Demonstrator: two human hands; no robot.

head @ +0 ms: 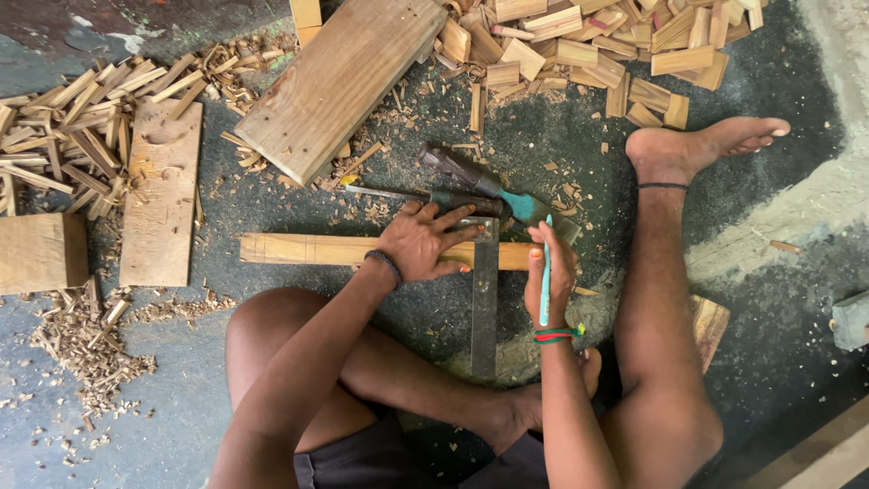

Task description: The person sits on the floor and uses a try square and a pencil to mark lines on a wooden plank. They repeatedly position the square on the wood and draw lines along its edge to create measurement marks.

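At the far left, at nine o'clock, a heap of thin wood offcuts (68, 136) lies on the floor (272, 217), with one flat notched board (163, 195) standing lengthwise beside it and one squarish block (41, 252) at the frame edge. Toward eleven o'clock, one thick plank (339, 77) slants from lower left to upper right.

In the middle lies one long wooden strip (308, 250), its long axis running from nine o'clock to three o'clock, flat on the floor in front of the person's crossed legs. The left hand (421, 243) rests palm down on it, fingers spread and pointing to three o'clock, pressing the strip and touching the blade of one metal try square (484, 299), whose long arm runs from twelve to six o'clock across the strip.

Just beyond the hands lie two tools: one slim chisel (398, 195) and one dark-handled chisel (471, 177) with a teal section, angled toward four o'clock.

The right hand (552, 276) is curled shut around one teal pencil (546, 272), held nearly upright, tip toward twelve o'clock at the strip's right end beside the square.

At one o'clock sits a second, larger pile of short wooden blocks (588, 41). One bare foot (697, 145) points to three o'clock.
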